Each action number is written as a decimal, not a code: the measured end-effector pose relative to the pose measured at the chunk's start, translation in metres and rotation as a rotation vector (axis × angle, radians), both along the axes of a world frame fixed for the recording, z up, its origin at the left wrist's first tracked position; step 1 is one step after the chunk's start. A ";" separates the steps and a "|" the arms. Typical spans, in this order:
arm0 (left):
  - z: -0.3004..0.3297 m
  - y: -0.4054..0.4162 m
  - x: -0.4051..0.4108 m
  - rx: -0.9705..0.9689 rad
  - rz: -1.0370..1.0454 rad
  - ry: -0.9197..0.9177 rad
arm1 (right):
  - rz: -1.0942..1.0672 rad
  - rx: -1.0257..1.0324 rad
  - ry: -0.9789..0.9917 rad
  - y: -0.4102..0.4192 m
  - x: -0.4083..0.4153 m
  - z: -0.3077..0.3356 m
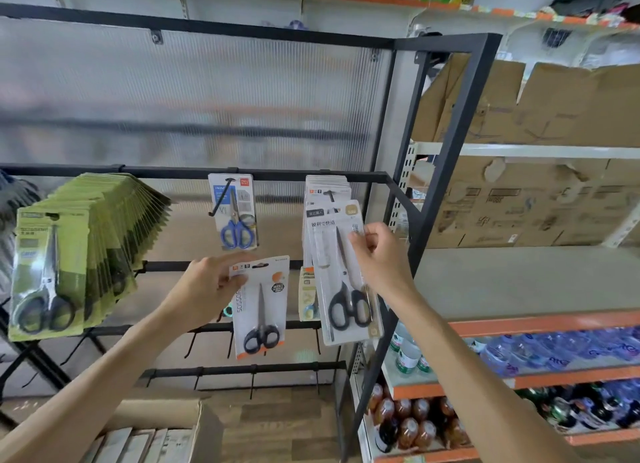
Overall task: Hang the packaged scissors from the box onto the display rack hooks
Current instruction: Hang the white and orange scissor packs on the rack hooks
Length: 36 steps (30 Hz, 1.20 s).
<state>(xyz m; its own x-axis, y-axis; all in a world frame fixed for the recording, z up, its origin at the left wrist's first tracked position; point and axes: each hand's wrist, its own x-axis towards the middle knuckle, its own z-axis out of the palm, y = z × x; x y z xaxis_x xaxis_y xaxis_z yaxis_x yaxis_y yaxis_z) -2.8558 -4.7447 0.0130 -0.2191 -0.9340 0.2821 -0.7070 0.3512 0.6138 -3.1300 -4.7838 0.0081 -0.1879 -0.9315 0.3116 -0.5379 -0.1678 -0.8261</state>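
The left hand (211, 282) pinched a white scissors pack (259, 306) by its top left corner, below the blue-handled pack (235, 213). The right hand (377, 254) pinched the front grey pack (343, 279) hanging on the display rack (446, 157); the box (162, 431) sat below.

The white pack (259, 306) in the left hand (207, 286) reads "SCISSORS" up its side. The green packs (48, 275) show the same word, blurred. Chinese print on the grey pack (341, 275) is too soft to read.
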 end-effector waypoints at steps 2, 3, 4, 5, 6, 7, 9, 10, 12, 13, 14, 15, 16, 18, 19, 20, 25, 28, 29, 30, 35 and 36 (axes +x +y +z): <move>0.000 0.001 -0.004 -0.005 -0.006 -0.003 | -0.002 -0.026 0.005 -0.001 0.001 -0.001; 0.000 0.001 -0.005 -0.011 -0.013 -0.008 | -0.003 -0.038 0.011 -0.001 0.002 -0.001; 0.000 0.000 -0.006 -0.013 -0.023 -0.007 | -0.005 -0.048 0.019 -0.001 0.002 -0.001; -0.002 -0.001 -0.005 -0.008 -0.029 -0.005 | -0.010 -0.058 0.029 -0.002 0.001 -0.002; -0.003 -0.003 -0.004 -0.006 -0.036 -0.012 | -0.016 -0.067 0.039 -0.002 0.001 -0.002; -0.005 -0.005 -0.003 -0.005 -0.041 -0.030 | -0.023 -0.075 0.048 -0.003 0.001 -0.003; -0.007 -0.008 -0.003 0.008 -0.055 -0.055 | -0.034 -0.090 0.049 -0.003 0.001 -0.004; -0.008 -0.008 -0.002 0.011 -0.052 -0.055 | -0.039 -0.101 0.044 -0.003 0.001 -0.005; -0.007 -0.008 -0.003 0.013 -0.046 -0.034 | -0.049 -0.120 0.030 -0.003 0.002 -0.008; -0.007 -0.008 -0.002 0.011 -0.042 -0.028 | -0.050 -0.125 0.023 -0.003 0.002 -0.009; -0.008 -0.009 -0.001 0.010 -0.040 -0.026 | -0.047 -0.127 0.015 -0.003 0.003 -0.010; -0.009 -0.009 0.000 0.012 -0.038 -0.022 | -0.044 -0.128 0.009 -0.003 0.004 -0.011; -0.010 -0.010 0.003 0.009 -0.031 -0.018 | -0.042 -0.133 0.005 -0.003 0.005 -0.012; -0.014 -0.012 0.010 -0.003 -0.018 -0.030 | -0.044 -0.151 -0.005 -0.003 0.005 -0.014; -0.016 -0.013 0.013 -0.003 -0.019 -0.039 | -0.045 -0.156 -0.009 -0.003 0.005 -0.015; -0.019 -0.014 0.016 -0.003 -0.012 -0.046 | -0.045 -0.158 -0.010 -0.004 0.005 -0.016; -0.028 -0.016 0.029 -0.001 0.012 -0.051 | -0.038 -0.158 -0.008 -0.007 0.003 -0.020; -0.030 -0.014 0.031 -0.011 0.029 -0.045 | -0.041 -0.172 -0.013 -0.008 0.004 -0.022; -0.031 -0.014 0.031 -0.015 0.030 -0.047 | -0.044 -0.174 -0.008 -0.008 0.003 -0.023; -0.032 -0.014 0.032 -0.014 0.029 -0.044 | -0.047 -0.169 -0.002 -0.008 0.002 -0.026; -0.033 -0.014 0.037 0.018 0.032 -0.053 | -0.063 -0.123 -0.002 -0.021 0.003 -0.030; -0.032 -0.015 0.034 0.024 0.027 -0.049 | -0.074 -0.105 0.016 -0.031 0.007 -0.027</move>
<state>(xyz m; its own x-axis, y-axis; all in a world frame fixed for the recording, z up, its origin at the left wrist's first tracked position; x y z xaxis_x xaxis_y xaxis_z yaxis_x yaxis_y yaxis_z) -2.8217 -4.7599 -0.0193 -0.2071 -0.9460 0.2493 -0.7450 0.3176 0.5866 -3.1234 -4.8151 -0.0185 -0.2493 -0.8773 0.4102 -0.5647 -0.2124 -0.7975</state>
